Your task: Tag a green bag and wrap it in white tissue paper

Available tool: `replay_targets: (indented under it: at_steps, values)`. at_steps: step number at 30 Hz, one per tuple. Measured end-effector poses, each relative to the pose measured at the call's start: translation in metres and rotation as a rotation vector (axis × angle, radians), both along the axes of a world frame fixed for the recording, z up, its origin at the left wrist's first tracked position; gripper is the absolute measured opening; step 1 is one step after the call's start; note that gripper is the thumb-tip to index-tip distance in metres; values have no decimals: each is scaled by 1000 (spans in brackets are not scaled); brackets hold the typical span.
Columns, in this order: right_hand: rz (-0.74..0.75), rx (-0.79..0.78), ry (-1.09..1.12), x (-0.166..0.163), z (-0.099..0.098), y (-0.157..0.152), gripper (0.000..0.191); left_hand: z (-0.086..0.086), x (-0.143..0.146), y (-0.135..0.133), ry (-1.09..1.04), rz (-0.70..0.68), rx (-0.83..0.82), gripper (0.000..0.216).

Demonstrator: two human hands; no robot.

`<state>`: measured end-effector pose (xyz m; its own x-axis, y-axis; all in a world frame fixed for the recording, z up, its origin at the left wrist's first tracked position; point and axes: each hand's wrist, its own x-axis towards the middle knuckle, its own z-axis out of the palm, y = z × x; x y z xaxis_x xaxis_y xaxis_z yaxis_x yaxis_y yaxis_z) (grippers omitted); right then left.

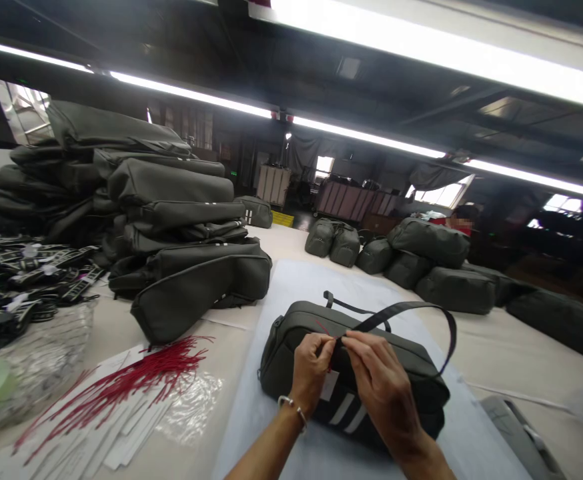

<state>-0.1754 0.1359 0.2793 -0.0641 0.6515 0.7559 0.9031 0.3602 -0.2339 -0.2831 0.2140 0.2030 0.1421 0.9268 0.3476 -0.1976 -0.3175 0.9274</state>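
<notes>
Nearest me, the left hand [311, 367] and the right hand [384, 387] come up from the bottom of the frame and almost meet over a dark bag [346, 385], right of centre in the lower half. I see the left thumb and forefinger pinched narrow on a red string [324, 326] — it pokes out above the fingertips — and a white tag [329, 385] hangs just below, against the bag's front. The right fingertips are bunched close together by one end of a black strap [411, 305]; what exactly they pinch is too small for me to tell. That strap arches in a loose loop over the bag's top. Two white stripes [341, 409] mark its front, and it lies on a white sheet [244, 413] spread over a table [481, 340]. At lower left I have a heap of red cords [136, 380] across white cards [136, 430], clear plastic [191, 407] beside them. Black webbing [26, 273] crowds the left edge. More dark bags [171, 213] are stacked at upper left — others [454, 290] sit at right.
</notes>
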Motion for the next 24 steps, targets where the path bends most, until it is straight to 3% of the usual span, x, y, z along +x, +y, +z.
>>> replay_targets:
  at_steps: [3, 6, 11, 13, 16, 18, 20, 22, 24]
  values:
    - [-15, -303, -222, 2, 29, 26, 34, 0, -3, 4, 54, 36, 151, 12]
    - [-82, -641, -320, 9, 38, 51, 29, 3, -7, 7, 88, 50, 254, 12]
    - [-47, -677, -279, 18, 26, 59, 19, 10, -16, 10, 122, 57, 329, 13]
    - [-26, -672, -111, 20, 18, 57, 15, 12, -19, 11, 119, 42, 302, 12]
    - [-4, -744, 392, 23, 6, 55, 19, 15, -20, 13, -22, -75, 43, 14]
    - [44, -789, 758, 24, 2, 55, 29, 17, -19, 15, -208, -184, -162, 24]
    - [107, -788, 1034, 22, 1, 55, 36, 20, -18, 18, -355, -263, -262, 42]
    - [121, -771, 1146, 19, 3, 54, 42, 24, -17, 19, -379, -316, -291, 50]
    - [97, -767, 1129, 16, 5, 53, 44, 29, -16, 20, -299, -327, -264, 37]
